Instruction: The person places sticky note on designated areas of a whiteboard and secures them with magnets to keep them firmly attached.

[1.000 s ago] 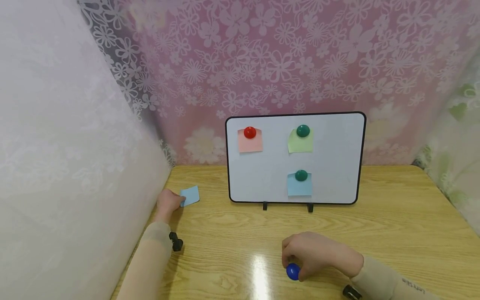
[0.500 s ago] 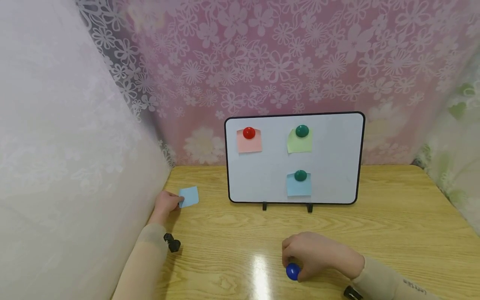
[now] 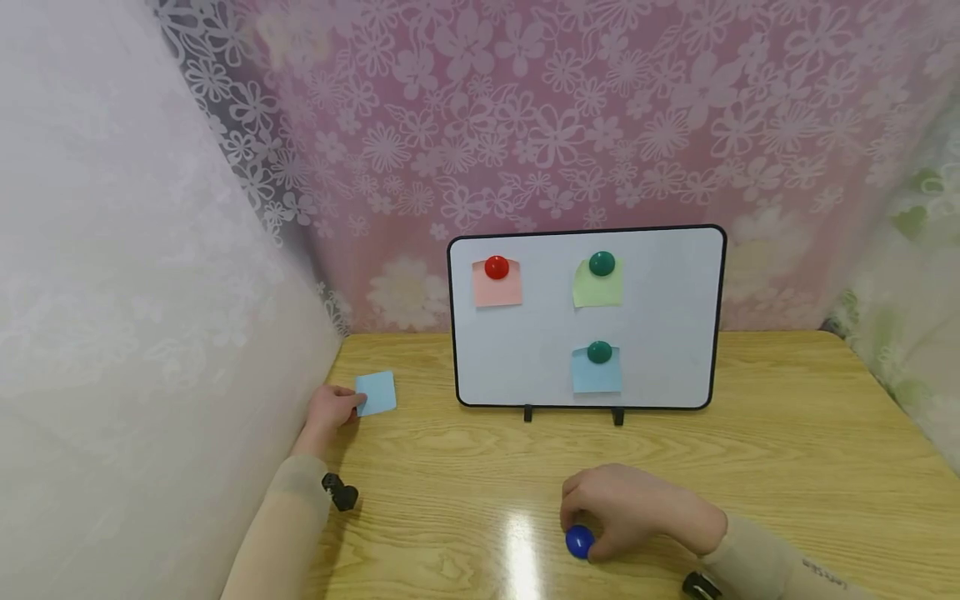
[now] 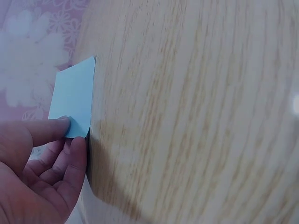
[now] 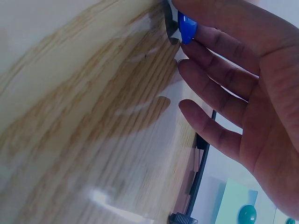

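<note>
My left hand [image 3: 330, 407] is at the table's left edge. In the left wrist view its thumb and fingers pinch the lower edge of a light blue sticky note [image 4: 74, 95]. My right hand [image 3: 618, 510] is low over the table at the front right, holding a round blue magnet [image 3: 580, 542] between thumb and fingertips. In the right wrist view the blue magnet [image 5: 187, 28] sits between thumb and index finger just above the tabletop, while the other fingers are spread loosely.
A black-framed whiteboard [image 3: 536, 350] stands on small feet at the back. On it a red magnet [image 3: 497, 267] holds a pink note [image 3: 497, 292], and green magnets [image 3: 602, 264] hold a green note [image 3: 597, 291] and another blue note [image 3: 596, 380]. A fabric wall [image 3: 150, 333] borders the left.
My left hand has shifted slightly left with the blue note, which has turned a little. The right hand and blue magnet have moved barely leftward.
</note>
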`<state>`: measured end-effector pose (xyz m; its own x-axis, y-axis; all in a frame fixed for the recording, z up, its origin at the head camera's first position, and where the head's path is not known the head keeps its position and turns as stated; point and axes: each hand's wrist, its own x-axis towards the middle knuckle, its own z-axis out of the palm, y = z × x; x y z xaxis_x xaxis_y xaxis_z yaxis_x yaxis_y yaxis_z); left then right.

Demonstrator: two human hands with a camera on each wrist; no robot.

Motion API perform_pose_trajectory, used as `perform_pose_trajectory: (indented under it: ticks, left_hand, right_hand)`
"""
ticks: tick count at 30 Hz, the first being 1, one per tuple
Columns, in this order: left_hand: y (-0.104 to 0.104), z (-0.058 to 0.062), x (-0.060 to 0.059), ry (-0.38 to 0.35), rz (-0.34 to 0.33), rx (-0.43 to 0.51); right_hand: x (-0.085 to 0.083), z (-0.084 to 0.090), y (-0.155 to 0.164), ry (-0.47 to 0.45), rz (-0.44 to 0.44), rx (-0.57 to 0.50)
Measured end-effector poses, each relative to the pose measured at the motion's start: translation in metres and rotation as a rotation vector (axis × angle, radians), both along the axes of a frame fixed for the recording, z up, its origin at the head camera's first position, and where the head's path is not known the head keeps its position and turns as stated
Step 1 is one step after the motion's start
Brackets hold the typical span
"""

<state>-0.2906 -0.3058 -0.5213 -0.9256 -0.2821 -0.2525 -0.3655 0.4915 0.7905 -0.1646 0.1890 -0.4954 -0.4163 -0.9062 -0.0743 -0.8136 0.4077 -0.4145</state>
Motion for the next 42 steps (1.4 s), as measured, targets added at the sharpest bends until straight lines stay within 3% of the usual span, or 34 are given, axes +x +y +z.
perform_pose_trajectory:
  ticks: [14, 24, 33, 42]
  left_hand:
    - [0.004, 0.0, 0.005, 0.028, 0.032, 0.002]
    - [0.012, -0.007, 0.01, 0.133, 0.084, 0.11]
    - [0.017, -0.014, 0.009, 0.168, 0.122, 0.208]
    - [0.032, -0.01, 0.016, 0.208, 0.113, 0.271]
  right_hand:
    - [-0.003, -0.002, 0.002, -0.048, -0.051, -0.014]
    - [-0.008, -0.009, 0.002, -0.072, -0.061, -0.082]
    - [-0.012, -0.01, 0.002, -0.082, -0.096, -0.11]
    - [-0.015, -0.005, 0.006, -0.097, -0.117, -0.136]
